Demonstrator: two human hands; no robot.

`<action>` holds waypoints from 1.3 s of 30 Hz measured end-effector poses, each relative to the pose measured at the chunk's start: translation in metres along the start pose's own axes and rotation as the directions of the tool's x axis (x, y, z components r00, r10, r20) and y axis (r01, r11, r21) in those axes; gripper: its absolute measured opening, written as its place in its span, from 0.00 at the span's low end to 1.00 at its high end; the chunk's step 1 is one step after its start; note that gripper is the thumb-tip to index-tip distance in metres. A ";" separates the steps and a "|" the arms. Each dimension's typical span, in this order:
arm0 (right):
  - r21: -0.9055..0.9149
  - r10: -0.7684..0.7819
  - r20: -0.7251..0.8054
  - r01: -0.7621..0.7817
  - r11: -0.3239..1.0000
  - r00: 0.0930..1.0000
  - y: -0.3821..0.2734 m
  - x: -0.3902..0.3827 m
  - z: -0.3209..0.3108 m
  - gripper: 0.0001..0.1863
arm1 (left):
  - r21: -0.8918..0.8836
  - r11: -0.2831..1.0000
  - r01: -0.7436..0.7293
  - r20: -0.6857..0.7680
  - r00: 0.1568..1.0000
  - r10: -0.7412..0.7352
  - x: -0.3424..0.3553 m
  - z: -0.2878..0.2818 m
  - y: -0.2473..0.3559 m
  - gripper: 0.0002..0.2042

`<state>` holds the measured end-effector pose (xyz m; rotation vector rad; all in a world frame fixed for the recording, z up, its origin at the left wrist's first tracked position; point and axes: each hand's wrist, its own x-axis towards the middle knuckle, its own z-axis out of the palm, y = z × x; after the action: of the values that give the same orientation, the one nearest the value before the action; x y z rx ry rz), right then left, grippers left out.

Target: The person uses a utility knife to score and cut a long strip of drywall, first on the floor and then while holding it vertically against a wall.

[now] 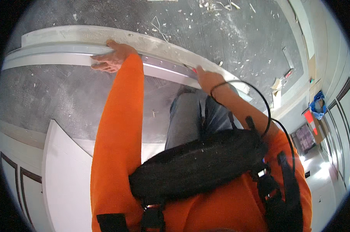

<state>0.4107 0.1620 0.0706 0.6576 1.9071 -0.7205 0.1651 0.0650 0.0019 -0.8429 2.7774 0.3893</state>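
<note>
Nearest, at the bottom centre of the frame, a black bag (198, 166) lies across the person's orange top (206, 210). Beyond it, 2 knees in jeans (186, 118) point toward the work.

Work position: the metal rail (167, 65) runs from the left edge of the frame, across the upper left, to just right of top centre. A white strip (74, 59) follows its near side; a dusty pale board (82, 34) follows its far side. Whether the rail rests on the strip or only against it cannot be told.

Hands: the left hand (115, 58) is spread across the rail, thumb toward the pale board, fingertips over the white strip. The right hand (213, 82) is curled near the rail's right portion. A small red part (194, 70) shows at its fingertips; what it belongs to, and how firmly it is held, cannot be told.

Handling (judgement): treat the rail as stiff lengthways, light for its length, and slippery where dusty. Take hold at 2 well-separated points, palms flat, clear of the edges. The white strip is likely brittle; support it along its length.

Beyond, the grey floor (237, 36) carries pale scraps. A red-handled tool (288, 72) lies at upper right; farther out is a blue bag (318, 106).
</note>
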 end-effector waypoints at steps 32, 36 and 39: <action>-0.008 0.034 0.135 -0.033 0.999 0.990 0.087 -0.044 0.046 0.16 | 0.059 0.998 -0.025 -0.078 0.996 0.030 0.007 -0.003 -0.009 0.37; 0.064 -0.142 0.032 0.140 0.988 0.989 0.023 -0.018 0.011 0.16 | 0.008 0.999 -0.048 -0.106 0.993 0.049 0.008 0.003 -0.011 0.39; 0.109 -0.181 -0.057 0.187 0.976 0.982 -0.016 0.015 0.000 0.15 | 0.060 0.996 -0.064 -0.146 0.987 0.072 0.009 0.010 -0.011 0.37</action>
<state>0.3933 0.1535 0.0602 0.5771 1.9988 -0.9449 0.1657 0.0548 -0.0117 -0.7962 2.9456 0.2697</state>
